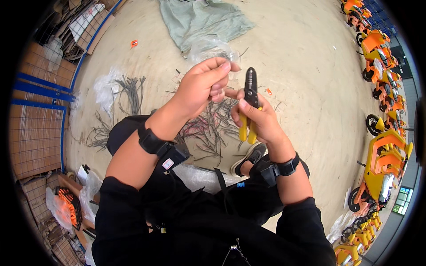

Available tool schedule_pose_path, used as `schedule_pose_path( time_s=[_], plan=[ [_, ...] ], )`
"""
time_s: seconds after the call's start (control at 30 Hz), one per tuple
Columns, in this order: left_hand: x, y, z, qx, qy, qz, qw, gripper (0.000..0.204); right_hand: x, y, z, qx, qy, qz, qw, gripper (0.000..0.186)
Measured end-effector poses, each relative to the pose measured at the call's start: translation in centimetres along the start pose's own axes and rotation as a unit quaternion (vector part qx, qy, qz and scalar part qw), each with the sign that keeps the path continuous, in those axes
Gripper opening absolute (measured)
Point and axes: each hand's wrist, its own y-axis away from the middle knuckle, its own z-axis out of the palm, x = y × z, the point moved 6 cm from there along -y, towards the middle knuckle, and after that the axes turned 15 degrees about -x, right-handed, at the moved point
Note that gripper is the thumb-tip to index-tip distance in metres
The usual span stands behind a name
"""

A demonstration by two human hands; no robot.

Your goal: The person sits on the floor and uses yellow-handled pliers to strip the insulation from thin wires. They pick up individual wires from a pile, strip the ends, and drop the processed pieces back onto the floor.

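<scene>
My right hand (262,119) is closed around a pair of wire strippers (251,85) with yellow handles and black jaws. The jaws point away from me, and they look closed or nearly so. To their left, my left hand (205,84) is raised with thumb and index finger pinched together and the other fingers curled. Whatever it pinches is too small to make out. Below both hands, a loose heap of thin dark wires (205,128), some reddish, lies on the floor between my legs. A bundle of grey wires (132,95) lies further left.
A clear plastic bag (208,49) and a grey-green sheet (199,24) lie on the floor ahead. More clear plastic (106,88) is beside the bundle. A blue-framed mesh cage (42,91) borders the left. Yellow and orange two-wheelers (384,170) line the right.
</scene>
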Motion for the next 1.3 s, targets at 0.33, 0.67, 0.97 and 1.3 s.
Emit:
schedule_pose_path(
  time_s=[0.33, 0.67, 0.97, 1.3],
  plan=[
    [3.7, 0.0, -3.8, 0.095, -0.088, 0.037, 0.991, 0.025, 2.4, 0.1, 0.9, -0.074, 0.007, 0.091, 0.993, 0.017],
    [14.3, 5.2, -17.7, 0.213, -0.15, 0.172, 0.95, 0.032, 3.2, 1.6, -4.5, 0.069, 0.154, 0.191, 0.967, 0.014],
    [18.1, 11.5, -24.6, 0.346, -0.155, 0.209, 0.902, 0.026, 1.1, 4.2, -7.6, 0.15, 0.198, 0.204, 0.947, 0.012],
    [18.7, 13.5, -26.3, 0.388, -0.175, 0.206, 0.881, 0.023, 0.1, 4.5, -6.8, 0.144, 0.278, 0.216, 0.925, 0.015]
  ],
)
